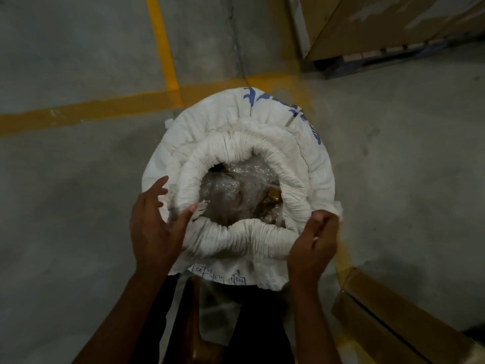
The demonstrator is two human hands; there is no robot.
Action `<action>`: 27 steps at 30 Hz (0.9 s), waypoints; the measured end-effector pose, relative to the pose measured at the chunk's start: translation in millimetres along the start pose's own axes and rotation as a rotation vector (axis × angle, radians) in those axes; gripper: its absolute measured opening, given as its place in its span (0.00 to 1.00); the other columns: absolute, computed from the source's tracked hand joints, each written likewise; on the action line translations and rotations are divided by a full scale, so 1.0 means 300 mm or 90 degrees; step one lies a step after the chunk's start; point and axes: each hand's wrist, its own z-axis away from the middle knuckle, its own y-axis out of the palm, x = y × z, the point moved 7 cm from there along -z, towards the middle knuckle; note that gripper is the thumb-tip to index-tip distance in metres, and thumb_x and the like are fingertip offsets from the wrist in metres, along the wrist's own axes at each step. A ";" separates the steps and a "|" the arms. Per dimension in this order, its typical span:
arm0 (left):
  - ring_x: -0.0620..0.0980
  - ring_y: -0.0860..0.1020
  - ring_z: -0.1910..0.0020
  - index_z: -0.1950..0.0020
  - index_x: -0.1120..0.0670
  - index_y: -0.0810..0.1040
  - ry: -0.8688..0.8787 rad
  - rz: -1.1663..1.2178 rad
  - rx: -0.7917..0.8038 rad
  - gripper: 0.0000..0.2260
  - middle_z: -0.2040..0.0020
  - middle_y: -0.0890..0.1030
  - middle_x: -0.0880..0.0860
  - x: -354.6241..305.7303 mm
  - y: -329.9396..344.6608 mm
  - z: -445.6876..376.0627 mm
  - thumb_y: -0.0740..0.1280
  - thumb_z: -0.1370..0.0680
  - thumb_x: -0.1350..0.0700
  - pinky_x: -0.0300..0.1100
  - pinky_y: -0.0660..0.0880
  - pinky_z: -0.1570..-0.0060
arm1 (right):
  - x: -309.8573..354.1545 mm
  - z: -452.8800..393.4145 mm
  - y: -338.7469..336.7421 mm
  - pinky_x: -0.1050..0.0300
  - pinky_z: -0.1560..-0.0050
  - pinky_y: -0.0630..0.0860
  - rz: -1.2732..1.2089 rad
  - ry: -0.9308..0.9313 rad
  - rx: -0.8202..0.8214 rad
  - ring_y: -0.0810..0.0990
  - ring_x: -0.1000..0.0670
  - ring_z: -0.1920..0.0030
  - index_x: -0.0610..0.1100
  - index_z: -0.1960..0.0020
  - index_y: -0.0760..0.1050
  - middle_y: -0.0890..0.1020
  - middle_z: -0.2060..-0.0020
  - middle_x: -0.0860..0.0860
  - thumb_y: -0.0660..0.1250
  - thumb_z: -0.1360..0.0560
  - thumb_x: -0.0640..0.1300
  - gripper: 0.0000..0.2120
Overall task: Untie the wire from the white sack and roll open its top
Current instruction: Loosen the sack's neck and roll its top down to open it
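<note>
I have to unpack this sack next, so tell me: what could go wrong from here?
The thick rolled rim of the white woven sack may unroll if both hands let go. The left hand touches loose clear plastic wrap, which could tear or snag. A thin dark wire lying on the floor could trip someone.

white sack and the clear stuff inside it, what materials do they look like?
White sack: looks like thin woven plastic fabric, matte, judging by the fine crinkled pleats in its rolled rim and the blue print; the weave itself is too blurred to confirm. Clear wrapping inside: probably bubble wrap, glossy, translucent, with small dotted highlights.
</note>
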 end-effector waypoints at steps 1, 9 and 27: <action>0.51 0.78 0.44 0.28 0.51 0.74 0.047 -0.012 -0.015 0.29 0.39 0.79 0.49 -0.031 -0.007 -0.006 0.78 0.26 0.46 0.47 0.75 0.42 | 0.058 -0.001 -0.014 0.51 0.54 0.72 0.034 -0.075 -0.017 0.78 0.54 0.54 0.39 0.49 0.74 0.78 0.58 0.50 0.55 0.16 0.54 0.19; 0.56 0.82 0.44 0.40 0.55 0.76 -0.214 0.429 0.200 0.13 0.44 0.83 0.57 -0.158 0.315 -0.046 0.62 0.16 0.48 0.58 0.79 0.40 | 0.244 0.004 0.416 0.42 0.49 0.81 -0.214 0.127 0.235 0.83 0.47 0.59 0.47 0.56 0.78 0.84 0.61 0.49 0.50 0.16 0.57 0.23; 0.48 0.62 0.19 0.19 0.53 0.67 0.160 0.208 0.077 0.24 0.20 0.68 0.52 -0.226 0.241 -0.442 0.56 0.13 0.44 0.54 0.58 0.19 | 0.316 -0.357 0.527 0.44 0.19 0.56 0.072 -0.250 0.294 0.60 0.47 0.20 0.45 0.20 0.63 0.66 0.21 0.45 0.46 0.16 0.62 0.31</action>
